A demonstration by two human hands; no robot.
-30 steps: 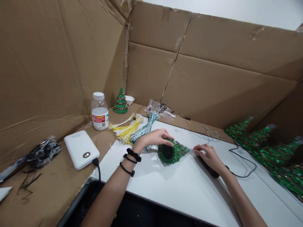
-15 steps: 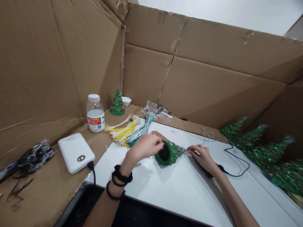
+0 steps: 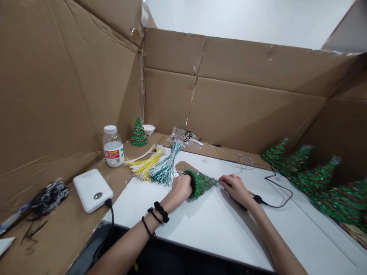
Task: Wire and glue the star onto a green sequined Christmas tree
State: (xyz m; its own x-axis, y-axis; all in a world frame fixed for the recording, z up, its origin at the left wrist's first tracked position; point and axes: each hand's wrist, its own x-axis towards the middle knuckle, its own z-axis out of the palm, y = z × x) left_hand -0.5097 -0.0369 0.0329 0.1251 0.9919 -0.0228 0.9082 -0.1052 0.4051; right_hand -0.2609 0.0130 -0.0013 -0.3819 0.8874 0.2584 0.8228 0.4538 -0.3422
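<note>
Head view: left hand (image 3: 181,188) cupped over base of green sequined cone tree (image 3: 201,183), fingers curled on its rim, tree lying sideways on white counter (image 3: 218,229). Right hand (image 3: 235,188) at tree's tip, fingers pinching a dark corded tool (image 3: 256,199). Wire bundles (image 3: 156,165) just beyond left hand; finished trees (image 3: 315,179) along right edge. Bare counter toward near edge, cardboard walls (image 3: 243,110) well behind.
</note>
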